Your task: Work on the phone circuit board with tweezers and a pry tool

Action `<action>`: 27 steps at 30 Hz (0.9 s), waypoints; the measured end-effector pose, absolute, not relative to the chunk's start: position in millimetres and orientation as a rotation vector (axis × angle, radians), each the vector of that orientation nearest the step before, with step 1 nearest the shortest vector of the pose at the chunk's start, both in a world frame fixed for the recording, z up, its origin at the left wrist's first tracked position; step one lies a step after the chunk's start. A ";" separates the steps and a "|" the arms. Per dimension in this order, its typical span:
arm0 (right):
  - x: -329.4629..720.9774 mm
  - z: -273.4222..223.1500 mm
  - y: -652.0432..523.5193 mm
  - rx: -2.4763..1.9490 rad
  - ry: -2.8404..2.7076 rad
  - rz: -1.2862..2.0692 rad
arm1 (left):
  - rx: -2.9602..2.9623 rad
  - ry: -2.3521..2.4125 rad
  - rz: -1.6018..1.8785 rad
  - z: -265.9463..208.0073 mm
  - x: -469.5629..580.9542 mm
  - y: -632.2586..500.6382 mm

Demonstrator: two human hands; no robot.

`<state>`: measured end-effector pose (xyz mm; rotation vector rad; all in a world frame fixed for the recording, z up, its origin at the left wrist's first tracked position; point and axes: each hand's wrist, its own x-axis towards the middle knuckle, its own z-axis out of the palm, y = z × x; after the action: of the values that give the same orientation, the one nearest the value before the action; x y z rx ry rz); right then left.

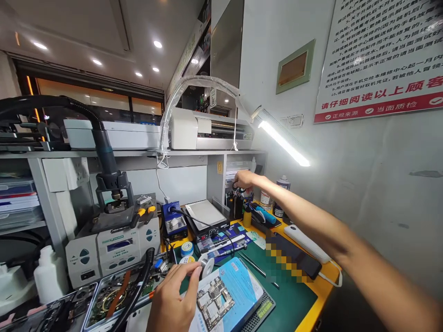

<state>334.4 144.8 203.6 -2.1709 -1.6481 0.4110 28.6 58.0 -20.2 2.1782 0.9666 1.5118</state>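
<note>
My left hand [176, 293] is in front of me, with thumb and forefinger pinched at a small white spool [207, 266]. Just right of it lies a blue and white box [242, 281] with a phone circuit board pictured or resting on its top; I cannot tell which. My right arm stretches far forward to the back corner. There my right hand [245, 180] is closed on black-handled scissors [238, 188], their loops showing under the fingers, above a dark tool holder [237, 205]. The blades are hidden.
At left stand a hot-air rework station [114, 258] and a tray of phone parts [110, 299]. A black phone [294, 253] and white power strip [306, 242] lie right, on and beside a green mat [297, 295]. A lit lamp [284, 143] hangs above; tweezers [259, 269] lie mid-mat.
</note>
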 end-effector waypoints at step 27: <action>326.7 -11.5 -106.7 -1.364 -0.489 1.164 | 2.216 1.026 1.479 -16.7 22.7 61.3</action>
<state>326.7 -106.7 -11.5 -1.3640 -0.4894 1.1644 22.7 61.3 -16.7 2.2155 1.0258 1.4793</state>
